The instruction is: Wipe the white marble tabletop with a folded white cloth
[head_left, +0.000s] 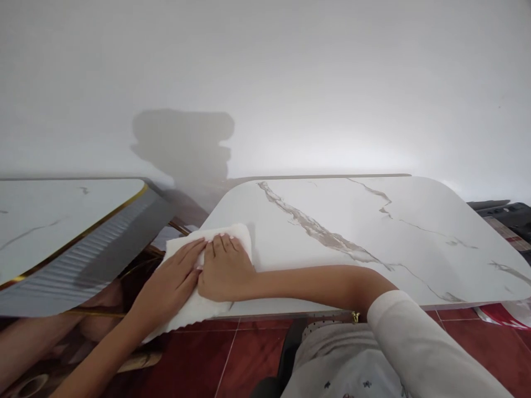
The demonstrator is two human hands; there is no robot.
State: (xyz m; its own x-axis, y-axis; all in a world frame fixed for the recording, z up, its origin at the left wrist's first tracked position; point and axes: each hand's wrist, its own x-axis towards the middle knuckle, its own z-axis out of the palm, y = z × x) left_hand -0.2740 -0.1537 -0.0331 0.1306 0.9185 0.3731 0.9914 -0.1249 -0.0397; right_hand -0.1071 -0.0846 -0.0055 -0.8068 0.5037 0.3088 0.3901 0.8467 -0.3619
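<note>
A white cloth [199,310] lies across the left end of a white marble-patterned tabletop [307,243], its lower left part hanging past the edge. My left hand [172,284] rests on the cloth with its fingers stretched out flat and close together. Against it, my right hand [227,270] presses the cloth with bent fingers, the forearm reaching across the front of the tabletop from the right. Both hands touch each other near the fingertips. What lies beneath the cloth and palms is hidden.
At left stands another marble-patterned top [53,221] with gold trim and a grey ribbed side [108,251]. Another person's bare limb [29,348] shows at the lower left. A white wall [290,83] rises behind. Dark items [514,215] lie at right, above red floor tiles [257,354].
</note>
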